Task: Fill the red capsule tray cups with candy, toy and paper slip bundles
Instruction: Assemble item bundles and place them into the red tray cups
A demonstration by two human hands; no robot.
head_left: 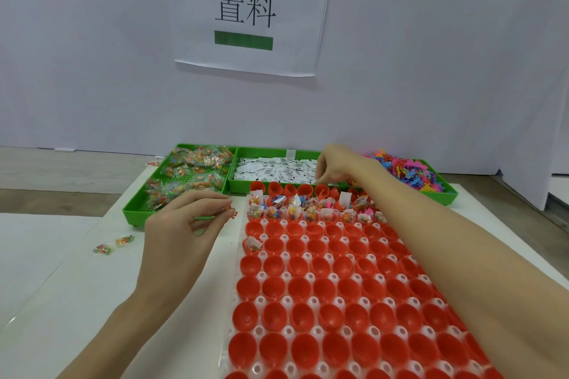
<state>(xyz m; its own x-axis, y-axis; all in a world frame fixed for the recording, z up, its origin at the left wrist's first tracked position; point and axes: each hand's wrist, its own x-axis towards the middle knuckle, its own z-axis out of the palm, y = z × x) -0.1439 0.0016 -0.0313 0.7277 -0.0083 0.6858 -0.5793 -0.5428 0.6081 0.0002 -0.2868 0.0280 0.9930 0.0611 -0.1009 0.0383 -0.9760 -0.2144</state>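
Red capsule tray (338, 295) lies on the white counter (61, 301), long axis running from the near edge away toward the wall; its near end is cut off by the frame bottom, its right side hidden under the right forearm. Most cups sit empty, open side up. One filled cup (252, 244) sits just right of the left hand's fingers; the two far rows of filled cups (308, 209) lie just short of the right hand. Left hand (181, 224) hovers left of the tray, palm sideways, fingers curled, pinching a small orange toy (230, 212) at the tips. Two loose candy packets (114, 244) lie left of that hand. Right hand (335, 166) reaches far over the tray, arm stretched out, fingers bent down into the paper slip bin (277, 171); whether they grip anything is hidden. Candy bin (184, 181) lies beyond the left fingers, toy bin (412, 172) right of the right hand, partly hidden by the forearm.
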